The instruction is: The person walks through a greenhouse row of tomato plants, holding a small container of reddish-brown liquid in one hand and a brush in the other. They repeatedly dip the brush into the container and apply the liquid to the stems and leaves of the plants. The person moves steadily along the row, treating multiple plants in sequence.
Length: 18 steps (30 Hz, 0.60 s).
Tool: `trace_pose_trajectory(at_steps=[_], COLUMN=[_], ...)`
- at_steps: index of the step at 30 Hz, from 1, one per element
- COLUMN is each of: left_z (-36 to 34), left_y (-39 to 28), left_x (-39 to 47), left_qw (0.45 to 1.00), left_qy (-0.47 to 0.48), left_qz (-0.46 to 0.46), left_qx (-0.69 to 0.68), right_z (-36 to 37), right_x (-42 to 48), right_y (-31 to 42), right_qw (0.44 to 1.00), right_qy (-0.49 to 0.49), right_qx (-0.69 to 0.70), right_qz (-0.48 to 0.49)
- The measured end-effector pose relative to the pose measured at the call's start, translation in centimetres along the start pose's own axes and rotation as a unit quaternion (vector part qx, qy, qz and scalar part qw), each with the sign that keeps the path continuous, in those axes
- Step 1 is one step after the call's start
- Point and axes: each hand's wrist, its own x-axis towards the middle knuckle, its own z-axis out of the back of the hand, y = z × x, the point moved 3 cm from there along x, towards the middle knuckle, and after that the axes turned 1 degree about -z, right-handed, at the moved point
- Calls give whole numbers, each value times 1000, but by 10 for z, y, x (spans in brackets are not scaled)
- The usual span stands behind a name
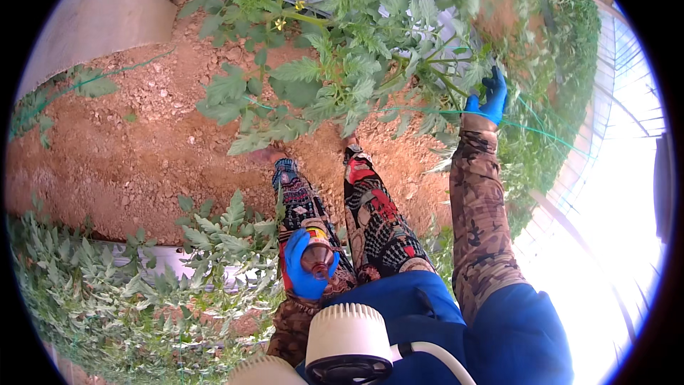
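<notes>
My left hand [299, 275], in a blue glove, is wrapped around a brown bottle [316, 258] in front of my thighs. The bottle's neck points up towards me with no cap visible on it, and a yellow and red label shows on its far side. My right hand [490, 97], gloved in blue too, reaches out among the leaves of a tomato plant [342, 72]. Its thumb and fingers are apart beside the green stems [446, 77], and nothing shows between them. Yellow flowers [280, 24] hang on the plant's left part.
Thin green twine [539, 131] runs across the plants by my right wrist. Reddish clod-strewn soil [133, 171] lies under my feet. Another plant row [149, 299] grows behind me on the left. A pale curved sheet [101, 21] juts in at upper left; white fan-like housings [350, 331] sit near my chest.
</notes>
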Motion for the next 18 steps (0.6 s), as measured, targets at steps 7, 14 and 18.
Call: trace_pose_trajectory(at_steps=[7,14,18], left_z=[1,-9,-3], left_y=[-14,26,3], left_x=[16,-16,1], left_qw=[999,989,999], left_qy=[9,-12,-38], left_qz=[-19,105,14], left_qx=[-30,-101,-25], right_z=[-2,-19,-60], right_x=[-10,-95,-34], right_y=[38,230,299], right_qw=[997,872,904], right_qy=[45,374,249], right_qx=[-8,178,292], right_qz=[-69,261,187])
